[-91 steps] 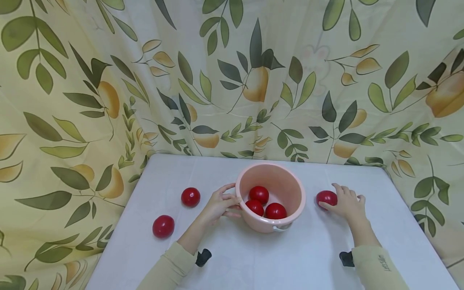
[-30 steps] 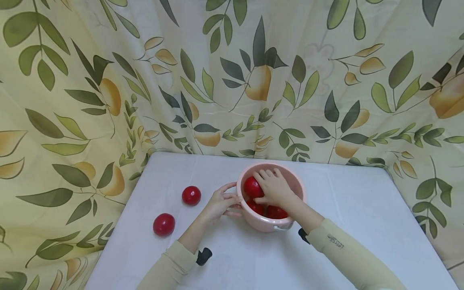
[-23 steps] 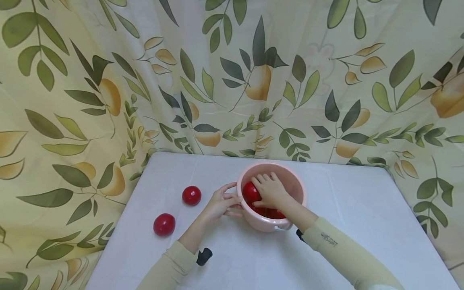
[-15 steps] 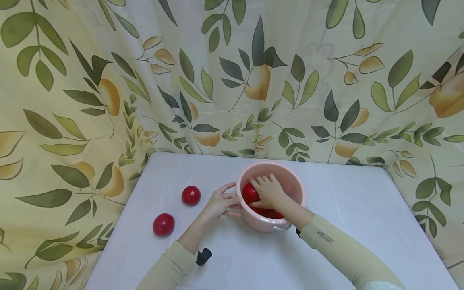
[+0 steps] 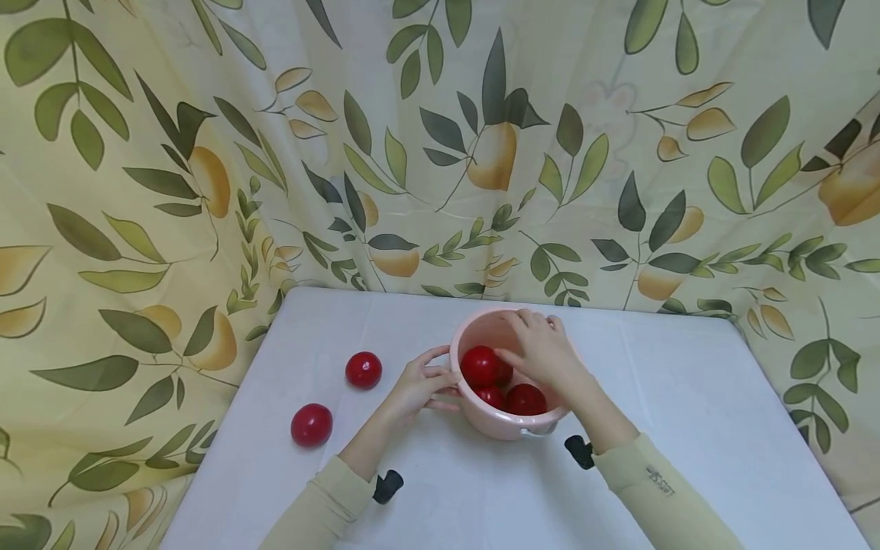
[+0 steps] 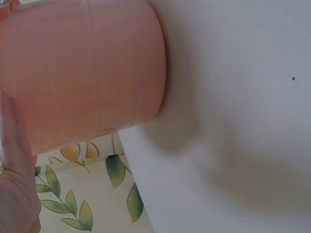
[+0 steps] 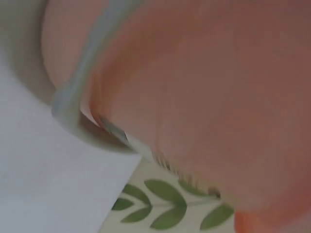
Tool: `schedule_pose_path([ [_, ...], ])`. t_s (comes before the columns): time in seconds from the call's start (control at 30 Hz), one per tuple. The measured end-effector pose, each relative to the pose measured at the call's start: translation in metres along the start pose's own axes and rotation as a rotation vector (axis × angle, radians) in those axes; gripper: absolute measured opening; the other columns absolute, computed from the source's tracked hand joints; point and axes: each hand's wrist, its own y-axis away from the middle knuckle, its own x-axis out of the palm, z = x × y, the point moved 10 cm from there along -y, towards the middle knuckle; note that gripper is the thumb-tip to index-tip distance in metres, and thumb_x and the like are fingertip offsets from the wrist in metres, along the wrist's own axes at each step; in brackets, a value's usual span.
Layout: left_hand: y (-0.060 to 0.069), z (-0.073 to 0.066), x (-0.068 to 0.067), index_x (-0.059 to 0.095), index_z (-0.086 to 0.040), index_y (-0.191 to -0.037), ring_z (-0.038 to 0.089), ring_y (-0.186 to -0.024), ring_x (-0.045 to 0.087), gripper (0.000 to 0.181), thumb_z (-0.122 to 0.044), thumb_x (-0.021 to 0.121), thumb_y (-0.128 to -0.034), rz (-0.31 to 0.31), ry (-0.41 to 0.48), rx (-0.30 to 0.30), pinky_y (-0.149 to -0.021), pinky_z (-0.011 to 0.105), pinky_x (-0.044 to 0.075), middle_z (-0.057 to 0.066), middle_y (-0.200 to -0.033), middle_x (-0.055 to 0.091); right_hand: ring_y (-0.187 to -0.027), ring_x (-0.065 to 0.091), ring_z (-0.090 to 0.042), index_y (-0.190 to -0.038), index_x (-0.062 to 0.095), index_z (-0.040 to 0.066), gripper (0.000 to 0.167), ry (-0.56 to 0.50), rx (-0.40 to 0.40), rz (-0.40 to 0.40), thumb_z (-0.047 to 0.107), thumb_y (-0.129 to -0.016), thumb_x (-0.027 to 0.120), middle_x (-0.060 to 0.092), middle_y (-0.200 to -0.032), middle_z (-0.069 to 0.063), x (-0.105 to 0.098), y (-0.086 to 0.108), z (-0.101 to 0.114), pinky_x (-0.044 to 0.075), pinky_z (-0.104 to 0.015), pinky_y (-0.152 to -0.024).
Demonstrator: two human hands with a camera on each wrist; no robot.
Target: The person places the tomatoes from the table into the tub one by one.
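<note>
A pink bucket (image 5: 498,420) with a pale handle (image 5: 539,432) stands on the white table. In it lie several shiny, round red balls (image 5: 479,367), partly covering each other. My left hand (image 5: 412,389) holds the bucket's left rim, the thumb tip over the edge. In the left wrist view the hand (image 6: 17,179) lies beside the pink wall. My right hand (image 5: 546,351) is over the bucket's right side with relaxed fingers, holding nothing; a gap separates it from most of the balls. The right wrist view shows the bucket wall (image 7: 194,97) close up, blurred.
Two more red balls lie on the table left of the bucket, one farther back (image 5: 363,370) and one nearer (image 5: 312,425). A leaf-and-fruit patterned curtain (image 5: 440,153) hangs behind the white table (image 5: 687,428). Black wrist cameras sit under both forearms.
My right hand took a red ball from the table's right side into the bucket and let it go. Since then the hand has lifted back and right. The left hand has stayed at the rim.
</note>
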Motion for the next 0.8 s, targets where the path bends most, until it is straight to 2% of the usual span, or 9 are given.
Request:
schedule_pose_path([
  [0.1,0.000,0.000,0.000,0.038,-0.016,-0.138,0.023,-0.084,0.067,0.058,-0.015,0.063,-0.0862,0.000,0.003,0.001,-0.067,0.039,0.056,0.013,-0.101,0.065,-0.118,0.040,-0.034,-0.131,0.042,0.010,0.059,-0.204,0.094,-0.075,0.026,-0.081,0.069,0.047,-0.126,-0.015,-0.028,0.012,-0.022,0.031,-0.059,-0.097],
  [0.2,-0.002,0.001,0.000,0.037,-0.015,-0.138,0.023,-0.082,0.067,0.058,-0.013,0.063,-0.0866,0.000,0.001,-0.001,-0.067,0.040,0.056,0.011,-0.098,0.066,-0.113,0.044,-0.037,-0.134,0.036,0.006,0.059,-0.401,0.165,-0.110,0.021,-0.085,0.065,0.046,-0.125,-0.020,-0.045,0.028,-0.044,0.040,-0.058,-0.092],
  [0.27,-0.003,0.002,0.000,0.036,-0.013,-0.139,0.023,-0.082,0.067,0.058,-0.012,0.062,-0.0869,0.002,-0.005,-0.002,-0.068,0.041,0.055,0.010,-0.096,0.066,-0.109,0.048,-0.040,-0.137,0.032,0.004,0.060,-0.498,0.225,-0.125,0.021,-0.087,0.062,0.045,-0.124,-0.023,-0.053,0.041,-0.059,0.047,-0.057,-0.084],
  [0.37,-0.003,0.001,0.001,0.036,-0.012,-0.139,0.023,-0.082,0.067,0.057,-0.011,0.062,-0.0871,0.006,-0.006,0.001,-0.068,0.041,0.055,0.011,-0.096,0.066,-0.108,0.050,-0.044,-0.139,0.027,0.003,0.062,-0.589,0.314,-0.122,0.025,-0.090,0.058,0.044,-0.124,-0.027,-0.057,0.060,-0.080,0.050,-0.053,-0.081],
  [0.47,-0.003,0.001,0.000,0.037,-0.013,-0.139,0.023,-0.082,0.067,0.058,-0.012,0.062,-0.0866,0.004,0.002,-0.002,-0.067,0.039,0.056,0.010,-0.095,0.066,-0.108,0.052,-0.045,-0.141,0.024,0.002,0.065,-0.688,0.387,-0.071,0.029,-0.091,0.055,0.044,-0.125,-0.030,-0.047,0.077,-0.095,0.053,-0.047,-0.078],
  [0.6,-0.002,0.003,-0.001,0.037,-0.016,-0.138,0.022,-0.082,0.067,0.059,-0.015,0.064,-0.0858,-0.003,0.011,-0.005,-0.066,0.038,0.056,0.010,-0.096,0.066,-0.105,0.057,-0.038,-0.142,0.021,0.001,0.069,-0.847,0.447,0.028,0.030,-0.090,0.057,0.043,-0.127,-0.031,-0.022,0.093,-0.105,0.055,-0.039,-0.077],
  [0.8,-0.002,0.003,-0.001,0.038,-0.017,-0.138,0.023,-0.083,0.067,0.059,-0.016,0.065,-0.0852,-0.005,0.007,-0.001,-0.066,0.038,0.056,0.011,-0.098,0.066,-0.095,0.064,-0.024,-0.143,0.024,0.007,0.074,-0.986,0.482,0.104,0.027,-0.085,0.065,0.048,-0.124,-0.027,0.006,0.107,-0.104,0.053,-0.042,-0.080],
])
